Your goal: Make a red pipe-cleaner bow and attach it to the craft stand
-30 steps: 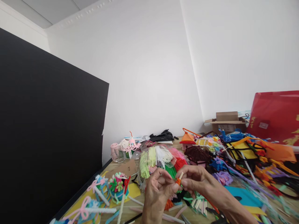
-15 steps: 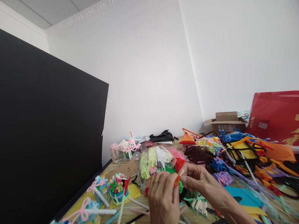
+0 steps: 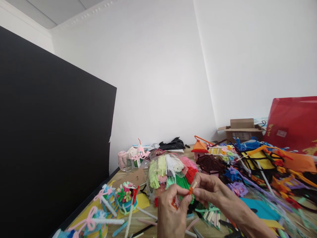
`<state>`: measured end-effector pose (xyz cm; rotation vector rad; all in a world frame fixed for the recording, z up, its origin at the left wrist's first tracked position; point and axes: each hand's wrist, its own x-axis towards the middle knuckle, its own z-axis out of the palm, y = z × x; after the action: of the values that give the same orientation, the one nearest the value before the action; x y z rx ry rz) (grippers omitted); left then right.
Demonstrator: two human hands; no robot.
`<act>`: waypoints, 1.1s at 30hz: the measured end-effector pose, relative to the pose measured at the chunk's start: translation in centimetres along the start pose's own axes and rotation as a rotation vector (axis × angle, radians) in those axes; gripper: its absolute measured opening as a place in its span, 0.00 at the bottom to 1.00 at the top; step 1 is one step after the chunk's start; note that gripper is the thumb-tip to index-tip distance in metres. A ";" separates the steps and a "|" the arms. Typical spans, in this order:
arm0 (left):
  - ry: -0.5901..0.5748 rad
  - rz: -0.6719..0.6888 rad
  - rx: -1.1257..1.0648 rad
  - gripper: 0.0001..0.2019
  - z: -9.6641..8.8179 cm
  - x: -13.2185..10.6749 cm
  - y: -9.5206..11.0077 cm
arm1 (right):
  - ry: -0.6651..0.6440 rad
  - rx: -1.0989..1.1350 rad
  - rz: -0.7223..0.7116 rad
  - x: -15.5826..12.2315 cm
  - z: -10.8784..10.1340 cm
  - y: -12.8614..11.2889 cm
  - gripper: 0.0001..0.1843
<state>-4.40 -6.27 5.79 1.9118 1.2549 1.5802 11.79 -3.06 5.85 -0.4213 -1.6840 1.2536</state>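
My left hand (image 3: 170, 211) and my right hand (image 3: 210, 191) meet low in the middle of the view, both pinched on a small stick wound with an orange pipe cleaner (image 3: 192, 188). The stick's pale tip pokes up between my fingertips. Right behind my hands lies a clear bag of pipe cleaners (image 3: 170, 172) in green, white, pink and red. More loose sticks and a green piece (image 3: 208, 215) lie on the table under my right wrist.
A large black board (image 3: 54, 138) leans along the left side. Finished pipe-cleaner flowers and bows (image 3: 116, 198) sit at the lower left. A heap of coloured pipe-cleaner crafts (image 3: 260, 165) covers the right side, with a red bag (image 3: 292, 122) and a cardboard box (image 3: 240, 130) behind.
My left hand turned from back-up to fingertips pinching the orange piece again, and both hands shifted slightly. The orange winding stays between them.
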 end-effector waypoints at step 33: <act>-0.096 -0.145 -0.326 0.05 0.6 0.2 0.0 | -0.007 -0.061 -0.002 -0.2 -0.9 0.0 0.13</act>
<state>-3.87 -5.95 5.68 1.6350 1.0012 1.4941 12.64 -2.69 5.81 -0.4522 -1.7313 1.2059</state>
